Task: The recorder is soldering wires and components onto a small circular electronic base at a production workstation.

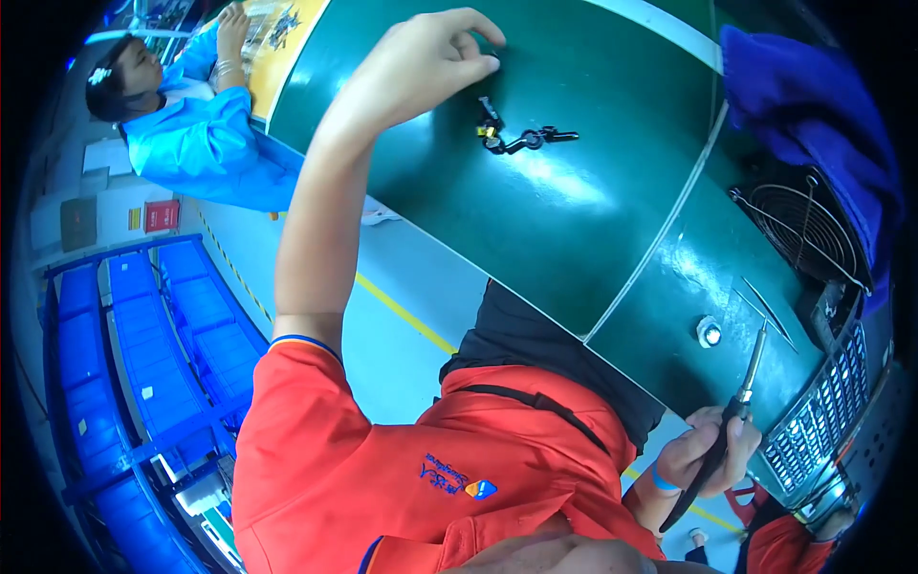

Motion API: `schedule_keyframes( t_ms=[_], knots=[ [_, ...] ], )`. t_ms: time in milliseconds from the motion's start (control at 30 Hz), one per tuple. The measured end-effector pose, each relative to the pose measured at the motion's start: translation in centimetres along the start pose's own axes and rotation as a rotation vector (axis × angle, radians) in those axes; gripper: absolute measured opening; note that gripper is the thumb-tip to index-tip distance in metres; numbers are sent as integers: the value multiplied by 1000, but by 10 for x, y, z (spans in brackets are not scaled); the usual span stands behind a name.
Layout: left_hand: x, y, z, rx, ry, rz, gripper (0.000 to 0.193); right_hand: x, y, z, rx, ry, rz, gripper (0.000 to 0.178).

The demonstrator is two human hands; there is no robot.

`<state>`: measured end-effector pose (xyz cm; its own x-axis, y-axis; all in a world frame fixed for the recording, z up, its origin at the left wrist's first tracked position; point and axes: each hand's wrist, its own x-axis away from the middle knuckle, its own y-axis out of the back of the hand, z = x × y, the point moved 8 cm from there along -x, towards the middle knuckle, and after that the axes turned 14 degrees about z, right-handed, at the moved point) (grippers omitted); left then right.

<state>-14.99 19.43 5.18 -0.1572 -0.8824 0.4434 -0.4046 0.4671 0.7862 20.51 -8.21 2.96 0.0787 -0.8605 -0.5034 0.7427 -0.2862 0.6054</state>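
My left hand [416, 62] reaches over the far part of the green tabletop [593, 239]. Its thumb and forefinger are bent toward each other around a small dark thing that I cannot make out. Just below that hand on the table lies a jointed chain of small black parts [531, 140] with a yellow bit. On the right, my right hand [710, 448] grips a soldering iron [744, 390] by its black handle, its metal tip pointing up over the table. A pair of thin tweezers [773, 320] rests near the tip, beside a small shiny round container [709, 331].
At the right edge stand a round fan with a wire guard [803, 225], a purple cloth [813, 124] and a perforated metal panel [818, 411]. A co-worker in blue [206, 143] sits at far left by a yellow surface. Blue racks [143, 354] stand at lower left.
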Motion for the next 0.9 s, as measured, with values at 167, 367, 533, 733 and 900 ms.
schedule_keyframes(
  t_ms=[167, 367, 533, 733, 900],
  knots=[
    [55, -76, -81, 427, -718, 163, 11, 9, -5, -10, -192, -19, 37, 27],
    [95, -199, -152, 1083, -756, 449, 10, -29, -24, -11, -354, -110, 164, 32],
    [89, -198, -160, 854, -856, 313, 18, -24, -21, -21, -289, -139, 161, 43],
    [97, -203, -167, 645, -916, 399, 27, -21, -14, -23, -318, -102, 185, 54],
    [96, -208, -165, 732, -848, 357, 25, -27, -18, -21, -326, -165, 230, 56]
  ],
)
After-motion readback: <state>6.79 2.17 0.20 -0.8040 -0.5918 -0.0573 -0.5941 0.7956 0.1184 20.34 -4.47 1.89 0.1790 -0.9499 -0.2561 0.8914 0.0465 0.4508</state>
